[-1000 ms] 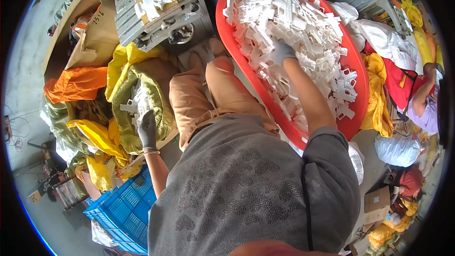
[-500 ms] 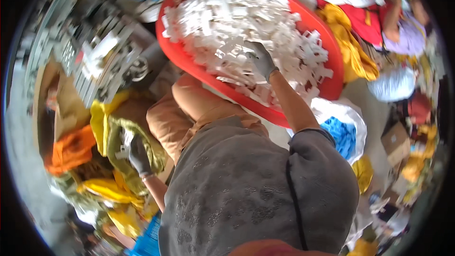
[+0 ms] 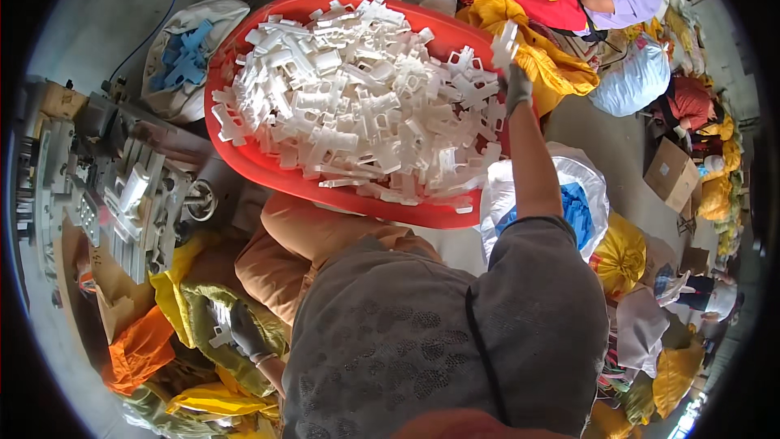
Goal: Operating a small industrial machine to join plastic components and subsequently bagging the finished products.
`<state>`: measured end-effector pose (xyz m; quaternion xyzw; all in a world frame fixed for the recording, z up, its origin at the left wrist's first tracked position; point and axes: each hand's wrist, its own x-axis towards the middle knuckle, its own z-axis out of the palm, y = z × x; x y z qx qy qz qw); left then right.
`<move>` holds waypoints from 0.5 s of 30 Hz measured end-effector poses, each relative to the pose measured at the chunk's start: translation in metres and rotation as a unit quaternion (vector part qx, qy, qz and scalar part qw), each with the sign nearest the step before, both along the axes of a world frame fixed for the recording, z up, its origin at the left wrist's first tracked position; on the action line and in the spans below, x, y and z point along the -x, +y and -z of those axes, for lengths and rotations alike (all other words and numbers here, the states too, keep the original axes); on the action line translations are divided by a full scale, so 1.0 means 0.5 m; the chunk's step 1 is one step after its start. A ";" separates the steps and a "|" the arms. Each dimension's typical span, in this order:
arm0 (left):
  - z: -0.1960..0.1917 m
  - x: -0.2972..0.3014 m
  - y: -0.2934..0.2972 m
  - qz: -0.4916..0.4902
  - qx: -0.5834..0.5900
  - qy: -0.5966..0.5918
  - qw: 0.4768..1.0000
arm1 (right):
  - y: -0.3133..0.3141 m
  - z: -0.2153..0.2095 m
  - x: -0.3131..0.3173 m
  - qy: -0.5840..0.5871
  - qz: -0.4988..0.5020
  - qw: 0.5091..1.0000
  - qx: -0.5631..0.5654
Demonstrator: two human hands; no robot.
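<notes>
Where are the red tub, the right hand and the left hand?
red tub (image 3: 268, 172): head view, bare near rim.
right hand (image 3: 517, 85): head view, gloved palm, holding a white part.
left hand (image 3: 244, 327): head view, glove back, over green sack.

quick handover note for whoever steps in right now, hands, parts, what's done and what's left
Right hand: gloved, raised over the right rim of the red tub, gripping a white plastic part.
Left hand: gloved, low on the left, holding a white piece over the green-yellow sack.
Tub is heaped with white parts; a few more lie on the metal machine to the left.
Done: one part in each hand.
Left: nearly the whole heap sits in the tub.
</notes>
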<state>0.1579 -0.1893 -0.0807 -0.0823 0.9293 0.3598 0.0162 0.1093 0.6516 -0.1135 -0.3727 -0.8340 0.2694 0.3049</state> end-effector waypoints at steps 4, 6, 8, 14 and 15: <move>0.007 0.023 -0.010 -0.015 -0.040 -0.008 0.999 | 0.093 -0.117 0.058 -0.065 0.112 0.990 -0.051; -0.006 0.009 -0.003 -0.030 -0.038 -0.006 0.999 | 0.050 -0.189 0.090 -0.061 0.111 0.992 -0.030; -0.003 -0.001 -0.001 -0.041 -0.040 -0.001 0.998 | 0.067 -0.147 0.092 -0.035 0.013 0.999 -0.025; 0.028 -0.037 0.001 -0.032 -0.048 -0.030 0.998 | -0.090 0.083 0.068 -0.105 -0.291 0.836 -0.453; 0.030 -0.047 -0.004 -0.037 -0.043 -0.034 0.998 | -0.151 0.081 0.056 -0.097 -0.257 0.943 -0.189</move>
